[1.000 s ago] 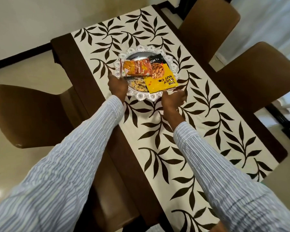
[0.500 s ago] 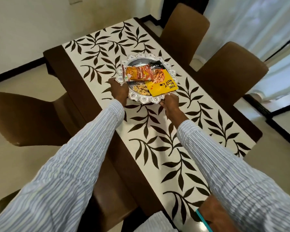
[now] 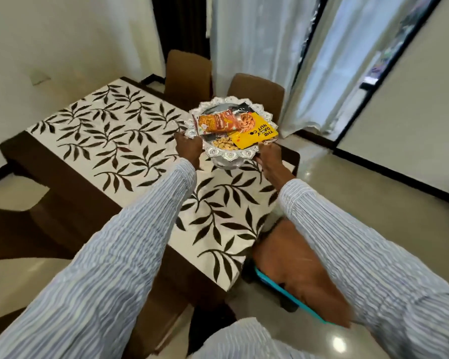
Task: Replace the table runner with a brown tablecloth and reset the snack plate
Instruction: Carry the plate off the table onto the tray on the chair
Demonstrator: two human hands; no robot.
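Observation:
A silver snack plate [image 3: 228, 154] with a scalloped rim is lifted above the table, over its right end. It carries an orange snack packet [image 3: 218, 123], a yellow nut packet [image 3: 254, 133] and loose nuts [image 3: 222, 144]. My left hand [image 3: 188, 147] grips the plate's left rim and my right hand [image 3: 270, 154] grips its right rim. Below lies the white table runner [image 3: 119, 141] with dark leaf prints, spread along the dark wooden table [image 3: 70, 185].
Two brown chairs [image 3: 257, 92] stand at the table's far side, before white curtains [image 3: 257, 47]. Another brown chair [image 3: 8, 229] stands at the near left. A brown cloth on a turquoise-edged seat [image 3: 290, 268] sits at the lower right. Glossy floor surrounds the table.
Both hands have lifted the snack plate off the runner and carried it toward the table's right end. My view has swung right, showing curtains and floor.

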